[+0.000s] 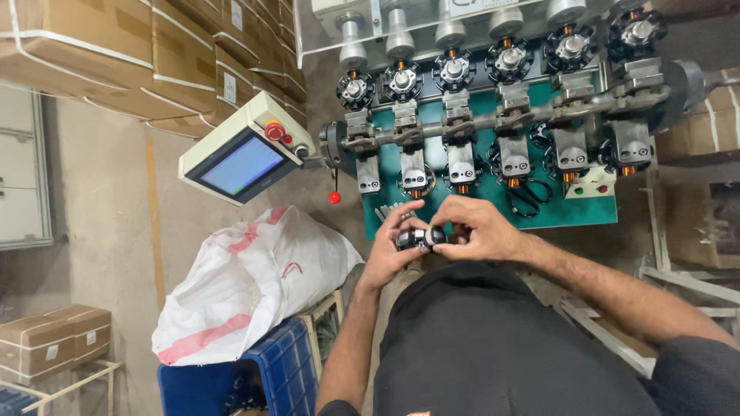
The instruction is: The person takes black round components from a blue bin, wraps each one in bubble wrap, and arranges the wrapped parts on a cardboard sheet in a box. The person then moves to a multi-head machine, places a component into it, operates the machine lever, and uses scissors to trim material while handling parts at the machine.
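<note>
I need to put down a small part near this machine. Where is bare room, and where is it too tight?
A bare strip of green plate lies right of the black scissors, below the white block. The plate's left edge under the first clamp is also free. The clamp row is crowded, and both hands close on a black part.

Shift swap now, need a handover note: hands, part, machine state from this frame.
Left hand and right hand together grip one small black and silver cylindrical part at the front edge of the green machine bed.
Black scissors lie on the bed.
The row of winding stations sits behind; whether they are loaded cannot be told.
Touchscreen panel is lit.
White sack rests on a blue crate to the left.
Done: part in hand. Left: not visible.
</note>
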The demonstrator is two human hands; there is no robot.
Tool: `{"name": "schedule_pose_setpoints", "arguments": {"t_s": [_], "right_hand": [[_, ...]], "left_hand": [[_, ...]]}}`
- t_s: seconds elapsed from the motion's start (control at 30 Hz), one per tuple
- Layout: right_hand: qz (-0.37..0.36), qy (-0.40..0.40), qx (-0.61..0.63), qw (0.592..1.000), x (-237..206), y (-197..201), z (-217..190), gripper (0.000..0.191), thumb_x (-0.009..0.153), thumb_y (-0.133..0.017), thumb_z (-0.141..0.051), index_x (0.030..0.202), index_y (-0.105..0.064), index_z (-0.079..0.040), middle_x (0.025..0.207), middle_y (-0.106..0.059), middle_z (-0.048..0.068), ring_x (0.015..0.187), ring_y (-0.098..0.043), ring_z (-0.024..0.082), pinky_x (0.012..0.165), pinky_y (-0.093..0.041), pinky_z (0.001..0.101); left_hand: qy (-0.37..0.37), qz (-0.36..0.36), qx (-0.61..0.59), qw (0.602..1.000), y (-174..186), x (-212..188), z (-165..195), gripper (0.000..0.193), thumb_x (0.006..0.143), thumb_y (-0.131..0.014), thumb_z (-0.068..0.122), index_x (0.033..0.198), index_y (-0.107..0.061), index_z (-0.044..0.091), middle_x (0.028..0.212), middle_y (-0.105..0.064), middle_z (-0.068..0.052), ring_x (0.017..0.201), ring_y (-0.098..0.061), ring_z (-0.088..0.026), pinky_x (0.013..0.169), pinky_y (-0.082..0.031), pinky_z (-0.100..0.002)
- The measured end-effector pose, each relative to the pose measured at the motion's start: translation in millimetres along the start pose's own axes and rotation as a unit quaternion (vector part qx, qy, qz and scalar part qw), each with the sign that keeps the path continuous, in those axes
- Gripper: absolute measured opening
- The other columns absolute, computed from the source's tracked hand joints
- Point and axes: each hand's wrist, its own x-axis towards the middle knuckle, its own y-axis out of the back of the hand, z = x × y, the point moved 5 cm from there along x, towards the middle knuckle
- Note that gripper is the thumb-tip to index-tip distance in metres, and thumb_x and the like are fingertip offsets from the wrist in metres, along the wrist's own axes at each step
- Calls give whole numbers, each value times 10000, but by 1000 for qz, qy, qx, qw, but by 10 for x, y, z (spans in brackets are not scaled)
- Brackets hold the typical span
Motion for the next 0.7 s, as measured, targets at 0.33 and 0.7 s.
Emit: {"name": "schedule_pose_setpoints", "arguments": {"t_s": [0.33, 0.7], "right_hand": [[130, -451, 16, 883, -430, -936, 2317, 307, 879, -757, -256, 1066, -771, -13, 892, -786, 119, 710, -741, 176, 612, -546, 290], [417, -335, 358, 766, 354, -1058, 1887, 526, 1079, -410, -492, 1103, -608, -6, 826, -701, 92, 559, -691, 176, 426, -504, 267]], "left_hand": [[363, 203, -282, 865, 424, 268, -1887, 459, 1031, -561, 375, 1379, -500, 81, 1179, -649, -68, 962, -645, -208, 891, -589, -440], [70, 265, -3, 962, 704, 1176, -905, 525, 1136, -460, 451, 1201, -646, -36, 960, -653, -101, 843, -580, -195, 763, -495, -385]]}}
